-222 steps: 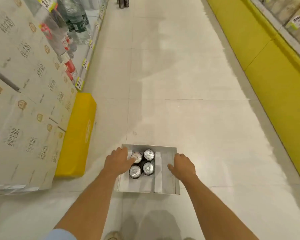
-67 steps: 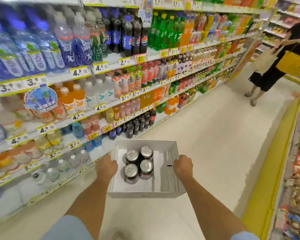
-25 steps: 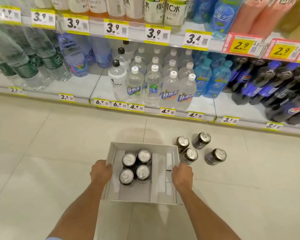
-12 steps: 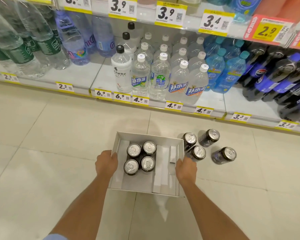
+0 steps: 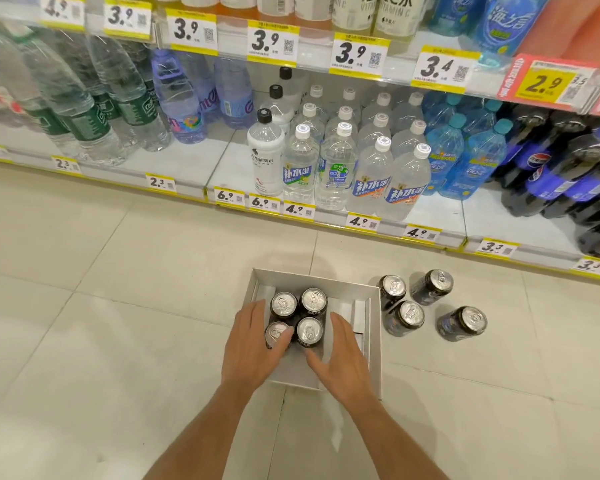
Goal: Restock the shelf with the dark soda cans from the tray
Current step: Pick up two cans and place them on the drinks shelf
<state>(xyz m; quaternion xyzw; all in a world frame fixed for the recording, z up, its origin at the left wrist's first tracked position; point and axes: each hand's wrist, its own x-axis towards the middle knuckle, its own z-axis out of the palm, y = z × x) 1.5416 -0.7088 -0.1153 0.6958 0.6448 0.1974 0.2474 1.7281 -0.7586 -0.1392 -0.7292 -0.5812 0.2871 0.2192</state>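
Bright, even store light from overhead leaves only soft shadows beneath the left hand (image 5: 253, 348) and right hand (image 5: 340, 358). Far above the fingers (image 5: 257, 310), the bottles (image 5: 84, 98) smear and the shelf edge (image 5: 326, 220) bows with wide-angle distortion.

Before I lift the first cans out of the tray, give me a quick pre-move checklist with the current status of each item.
1. Tray set down on the floor: ok.
2. Four dark cans upright in the tray, packed two by two: ok.
3. Left hand on the near-left can, thumb over its top: ok; firm grip, cannot tell.
4. Right hand open beside the cluster, holding nothing: ok.
5. Four loose cans on the floor right of the tray, close to the lift path: not ok.
6. Free spot for cans on the bottom shelf: cannot tell; only bottles show there.
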